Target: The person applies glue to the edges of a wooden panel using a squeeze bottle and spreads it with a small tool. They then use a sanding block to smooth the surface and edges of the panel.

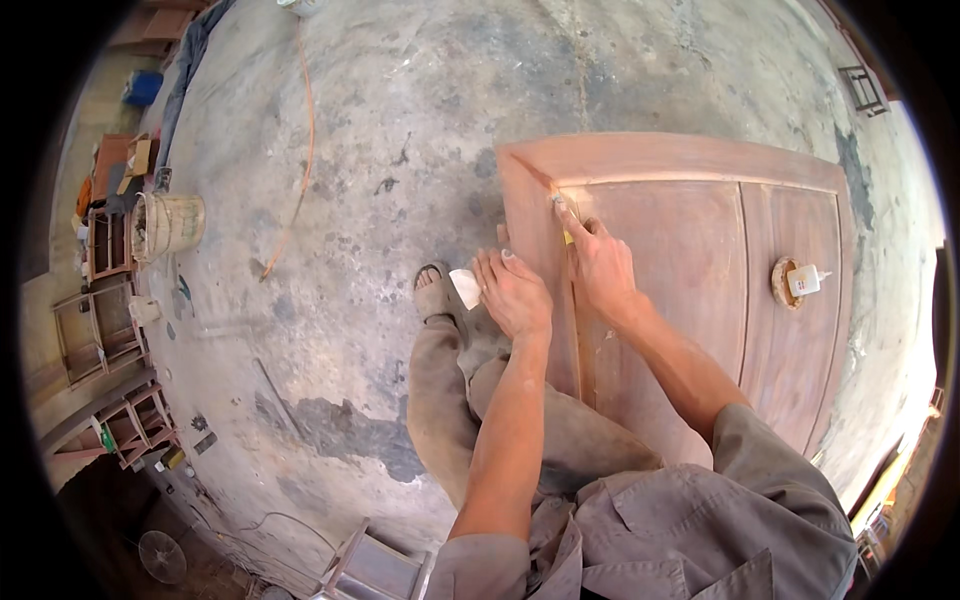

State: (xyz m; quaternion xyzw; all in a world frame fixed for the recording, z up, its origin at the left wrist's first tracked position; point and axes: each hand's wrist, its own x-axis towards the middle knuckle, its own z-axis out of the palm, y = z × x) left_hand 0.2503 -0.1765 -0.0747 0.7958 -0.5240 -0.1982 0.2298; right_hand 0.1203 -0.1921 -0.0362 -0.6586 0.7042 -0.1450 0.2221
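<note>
A reddish-brown wooden panel door (662, 260) lies in front of me, its frame set around two inset panels. My right hand (602, 265) is over the inner edge of the left frame rail, index finger stretched toward the upper left corner joint. Beneath its fingers shows a bit of yellow; most of that small thing is hidden. My left hand (515, 292) is closed beside the door's left edge. From its fingers sticks a thin white flat piece (465, 288), perhaps paper or a plastic spreader. Pale filler marks the groove near the right hand.
On the door's right panel sit a small round dish (785, 283) and a white nozzle bottle (805, 280). A stained bucket (168, 226) and wooden frames (98, 330) stand at the left. An orange hose (306, 150) crosses the concrete floor. A metal stool (375, 568) is at lower left.
</note>
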